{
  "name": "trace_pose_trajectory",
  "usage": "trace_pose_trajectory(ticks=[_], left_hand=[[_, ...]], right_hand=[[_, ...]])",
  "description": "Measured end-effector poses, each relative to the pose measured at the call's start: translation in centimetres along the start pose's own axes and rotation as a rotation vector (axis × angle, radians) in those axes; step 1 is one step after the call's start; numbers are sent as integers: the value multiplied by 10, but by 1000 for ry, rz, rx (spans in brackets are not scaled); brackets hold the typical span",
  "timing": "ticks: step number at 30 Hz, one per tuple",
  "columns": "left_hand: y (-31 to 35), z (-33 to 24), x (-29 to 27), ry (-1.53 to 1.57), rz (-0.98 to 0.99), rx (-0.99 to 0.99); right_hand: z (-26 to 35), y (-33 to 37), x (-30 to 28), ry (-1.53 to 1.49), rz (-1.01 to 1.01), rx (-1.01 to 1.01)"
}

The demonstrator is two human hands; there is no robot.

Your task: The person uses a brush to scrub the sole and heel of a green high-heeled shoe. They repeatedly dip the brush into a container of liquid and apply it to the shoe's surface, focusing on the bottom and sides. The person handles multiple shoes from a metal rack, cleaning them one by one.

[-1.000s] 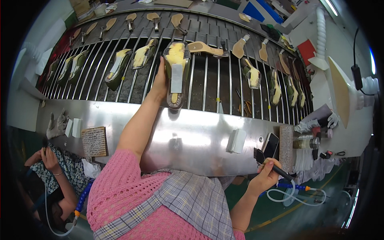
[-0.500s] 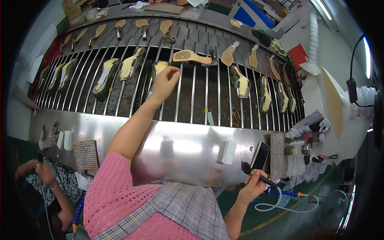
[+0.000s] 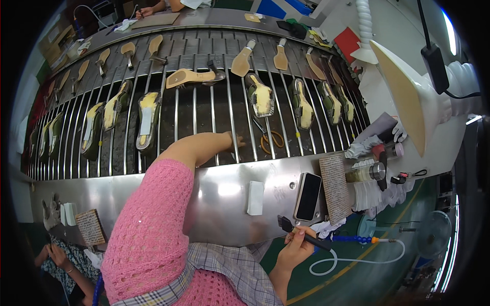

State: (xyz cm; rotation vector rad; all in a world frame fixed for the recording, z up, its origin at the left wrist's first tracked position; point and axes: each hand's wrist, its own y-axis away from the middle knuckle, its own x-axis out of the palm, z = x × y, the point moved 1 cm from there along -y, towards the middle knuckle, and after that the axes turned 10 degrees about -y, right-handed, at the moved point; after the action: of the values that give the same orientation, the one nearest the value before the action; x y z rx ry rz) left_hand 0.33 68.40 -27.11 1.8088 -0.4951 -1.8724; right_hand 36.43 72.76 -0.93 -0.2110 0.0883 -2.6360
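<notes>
My left hand [image 3: 235, 143] reaches down among the metal rods of the rack [image 3: 197, 115], fingers partly hidden but looking spread, with nothing visible in them. Right of it, a pair of orange-handled scissors [image 3: 276, 141] lies below the rods. In my right hand [image 3: 296, 248] is a black brush [image 3: 312, 238] with a flat head, joined to a pale hose. Dark green shoe uppers [image 3: 148, 122] with yellowish undersides rest bottom-up along the rods. One of them, nearest my left arm, carries a white strip. Behind them lies a tan sole with a heel [image 3: 190, 77].
On the steel ledge [image 3: 219, 214] are a white folded pad [image 3: 255, 198], a phone [image 3: 308, 197] and a brown board [image 3: 335, 188]. A jar [image 3: 366, 172] stands farther right, under a white hood [image 3: 406, 97]. Co-workers' hands show at lower left [image 3: 58, 255] and far top [image 3: 145, 13].
My left hand has gone from above a shoe upper down among the rods near the scissors. My view has shifted to the right. The brush stays in my right hand.
</notes>
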Motion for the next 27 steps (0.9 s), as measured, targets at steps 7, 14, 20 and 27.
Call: trace_pose_trajectory(ticks=[7,14,20,27], left_hand=[[-34,-3,28,-13,10,112],[-47,15,108,-144,214,17],[88,-5,-81,-115,384,-109],[207,-82,-158,1271,-454,-313]], right_hand=[[-10,-9,-9,20,-52,41],[-7,-15,-10,20,-38,91],[-13,-14,-5,60,109,64],[-25,-21,56,-5,245,140]])
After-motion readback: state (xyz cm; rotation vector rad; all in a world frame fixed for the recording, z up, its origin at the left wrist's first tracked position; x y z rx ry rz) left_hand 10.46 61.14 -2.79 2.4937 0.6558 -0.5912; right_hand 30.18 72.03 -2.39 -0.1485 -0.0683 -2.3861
